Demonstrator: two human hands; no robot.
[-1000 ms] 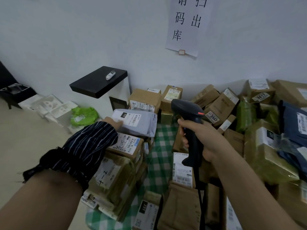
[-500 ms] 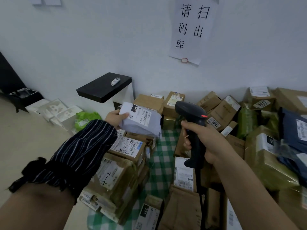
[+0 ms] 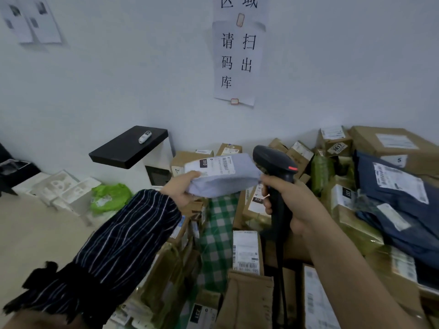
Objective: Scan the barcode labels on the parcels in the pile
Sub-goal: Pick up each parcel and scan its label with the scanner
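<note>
1. Far left: papers (image 3: pixel 31 20) taped to the wall. White foam trays (image 3: pixel 64 188) lie on the floor, with a green bag (image 3: pixel 110 198) beside them.
2. Black-topped counter (image 3: pixel 129 147) stands against the wall. A small white device (image 3: pixel 145 137) lies on it.
3. Striped sleeve (image 3: pixel 123 241) covers the left forearm.
4. Left grip (image 3: pixel 180 186) holds the left end of a grey mailer parcel (image 3: pixel 228 184), thumb on top. The parcel is raised above the pile, roughly level.
5. Its barcode label (image 3: pixel 210 165) faces up on the top face and carries a "010" tag.
6. Green checked cloth (image 3: pixel 218 224) shows below the parcel, between the boxes.
7. Wall sign (image 3: pixel 237 60) with Chinese characters hangs above centre.
8. Right grip (image 3: pixel 292 205) is wrapped round the handle of a black scanner (image 3: pixel 273 162). The scanner head is up, just beside the mailer's right end, and its cable (image 3: pixel 281 281) hangs down.
9. Pile of parcels (image 3: pixel 351 224) fills the lower centre and right. It is mostly brown boxes, one marked "3617" (image 3: pixel 337 146).
10. Dark blue bags (image 3: pixel 399 198) with white labels lie on top of the pile at far right.
</note>
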